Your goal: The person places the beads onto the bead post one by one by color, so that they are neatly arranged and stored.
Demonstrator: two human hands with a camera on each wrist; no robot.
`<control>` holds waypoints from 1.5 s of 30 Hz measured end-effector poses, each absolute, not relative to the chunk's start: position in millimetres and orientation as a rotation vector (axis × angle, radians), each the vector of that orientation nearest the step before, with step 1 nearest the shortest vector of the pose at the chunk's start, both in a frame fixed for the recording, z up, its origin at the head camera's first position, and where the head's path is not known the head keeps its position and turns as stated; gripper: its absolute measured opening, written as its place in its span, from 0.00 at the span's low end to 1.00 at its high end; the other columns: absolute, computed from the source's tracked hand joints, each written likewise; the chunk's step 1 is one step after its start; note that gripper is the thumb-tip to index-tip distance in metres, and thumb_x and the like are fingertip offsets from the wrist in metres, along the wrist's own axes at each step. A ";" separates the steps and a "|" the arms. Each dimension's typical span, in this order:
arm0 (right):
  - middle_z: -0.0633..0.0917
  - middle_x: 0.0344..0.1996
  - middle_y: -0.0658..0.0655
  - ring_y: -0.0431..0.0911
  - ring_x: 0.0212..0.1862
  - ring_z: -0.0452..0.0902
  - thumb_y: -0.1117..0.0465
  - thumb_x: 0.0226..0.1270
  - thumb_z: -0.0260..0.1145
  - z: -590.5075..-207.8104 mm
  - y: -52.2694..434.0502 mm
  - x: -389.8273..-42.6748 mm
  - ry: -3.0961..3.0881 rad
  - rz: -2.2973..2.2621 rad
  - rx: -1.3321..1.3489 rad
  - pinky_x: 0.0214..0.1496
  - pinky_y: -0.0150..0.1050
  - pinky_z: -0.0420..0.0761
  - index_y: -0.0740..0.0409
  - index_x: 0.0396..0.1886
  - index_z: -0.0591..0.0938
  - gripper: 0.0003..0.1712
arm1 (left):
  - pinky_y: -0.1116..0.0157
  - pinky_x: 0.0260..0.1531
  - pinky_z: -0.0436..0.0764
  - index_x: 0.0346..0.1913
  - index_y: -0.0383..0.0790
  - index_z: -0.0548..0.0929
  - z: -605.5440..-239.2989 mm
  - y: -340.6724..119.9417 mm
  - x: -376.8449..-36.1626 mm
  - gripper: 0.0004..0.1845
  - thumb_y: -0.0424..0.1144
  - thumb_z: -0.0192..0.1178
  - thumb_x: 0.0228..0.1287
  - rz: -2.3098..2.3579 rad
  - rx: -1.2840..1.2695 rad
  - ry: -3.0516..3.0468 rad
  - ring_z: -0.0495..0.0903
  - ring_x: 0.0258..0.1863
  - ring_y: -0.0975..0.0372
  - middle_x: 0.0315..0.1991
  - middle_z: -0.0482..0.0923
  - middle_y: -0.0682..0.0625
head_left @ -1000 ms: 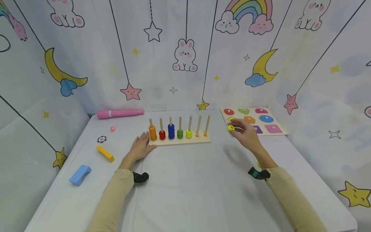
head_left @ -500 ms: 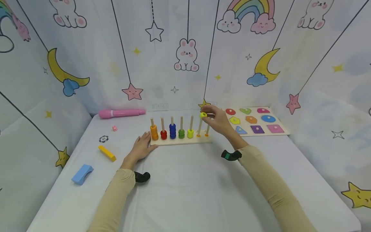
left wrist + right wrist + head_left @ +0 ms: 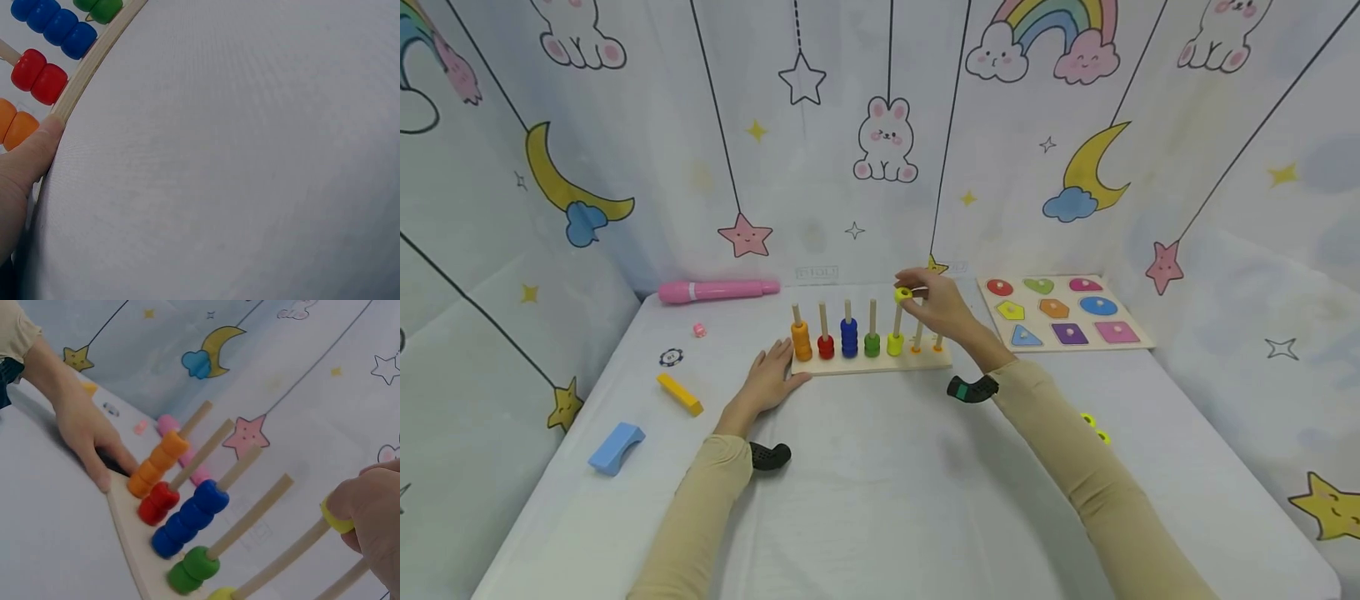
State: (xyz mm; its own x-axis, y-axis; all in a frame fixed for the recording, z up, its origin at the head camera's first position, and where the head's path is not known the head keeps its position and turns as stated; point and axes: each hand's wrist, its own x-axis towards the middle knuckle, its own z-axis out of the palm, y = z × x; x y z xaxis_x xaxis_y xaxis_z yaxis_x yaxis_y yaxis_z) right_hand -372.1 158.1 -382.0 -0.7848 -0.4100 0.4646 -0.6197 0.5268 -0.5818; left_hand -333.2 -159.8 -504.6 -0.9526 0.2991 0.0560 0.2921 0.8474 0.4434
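A wooden peg rack (image 3: 880, 366) stands mid-table with stacks of orange (image 3: 801, 341), red (image 3: 825, 347), blue (image 3: 849, 338), green (image 3: 872, 344) and yellow beads (image 3: 894, 344) on its pegs. My right hand (image 3: 936, 306) pinches a yellow bead (image 3: 903, 294) at the top of the fifth peg; in the right wrist view the yellow bead (image 3: 336, 520) sits on the peg tip. My left hand (image 3: 767, 382) lies flat on the table, its fingers against the rack's left corner (image 3: 62, 112).
A shape puzzle board (image 3: 1063, 310) lies at the back right. Two loose yellow beads (image 3: 1094, 427) sit by my right forearm. A pink pen-like toy (image 3: 715, 291), a small pink piece (image 3: 699, 330), a dark chip (image 3: 671, 357), a yellow bar (image 3: 680, 394) and a blue block (image 3: 617, 447) lie to the left.
My right hand carried the yellow bead from near the puzzle board leftward to the top of the fifth peg. The left hand stayed at the rack's corner.
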 end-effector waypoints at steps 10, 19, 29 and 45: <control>0.82 0.47 0.59 0.48 0.49 0.79 0.68 0.62 0.65 -381.3 158.1 -374.3 -2.527 1.072 0.860 0.53 0.35 0.78 0.63 0.55 0.75 0.21 | 0.47 0.69 0.38 0.71 0.26 0.52 -503.8 -158.3 -332.5 0.42 0.54 0.52 0.68 0.726 0.472 2.997 0.43 0.72 0.45 0.72 0.48 0.34; 0.83 0.44 0.59 0.48 0.48 0.80 0.70 0.63 0.63 -376.7 173.3 -365.6 -2.387 1.165 0.828 0.52 0.36 0.79 0.65 0.52 0.77 0.17 | 0.46 0.69 0.39 0.71 0.26 0.52 -503.8 -159.5 -333.4 0.42 0.55 0.52 0.68 0.718 0.473 3.006 0.43 0.72 0.45 0.72 0.48 0.35; 0.84 0.43 0.62 0.52 0.47 0.80 0.69 0.65 0.62 -374.1 218.3 -333.4 -2.378 1.255 0.682 0.51 0.44 0.79 0.66 0.50 0.78 0.14 | 0.45 0.68 0.40 0.70 0.25 0.53 -502.1 -159.4 -331.3 0.42 0.55 0.53 0.68 0.715 0.475 3.010 0.44 0.72 0.44 0.71 0.49 0.34; 0.83 0.46 0.60 0.51 0.49 0.79 0.60 0.68 0.62 -446.0 335.1 -305.6 -2.599 1.236 0.421 0.49 0.21 0.74 0.62 0.55 0.76 0.19 | 0.46 0.69 0.39 0.71 0.25 0.52 -504.4 -160.8 -332.9 0.43 0.55 0.53 0.67 0.722 0.478 3.007 0.43 0.72 0.45 0.72 0.49 0.34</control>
